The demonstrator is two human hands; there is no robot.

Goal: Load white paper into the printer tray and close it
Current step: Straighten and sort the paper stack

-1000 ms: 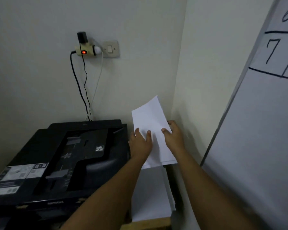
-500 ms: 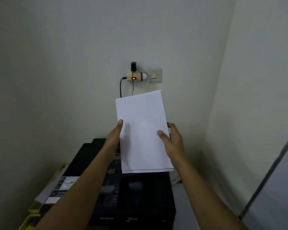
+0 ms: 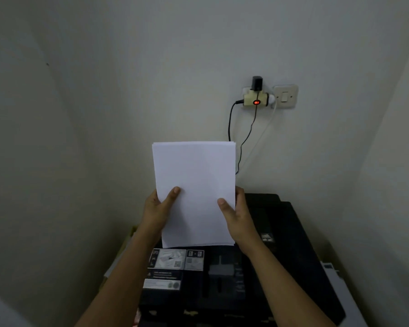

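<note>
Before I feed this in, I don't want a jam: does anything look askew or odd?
The paper stack, held upright above the printer by the left hand and right hand, is slightly fanned at its top edge, so the sheets aren't squared. Nothing looks bent or torn.

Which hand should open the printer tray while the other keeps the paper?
Probably the right hand: it grips the paper stack directly above the black printer. The left hand is beyond the printer's left edge. The tray isn't visible.
</note>
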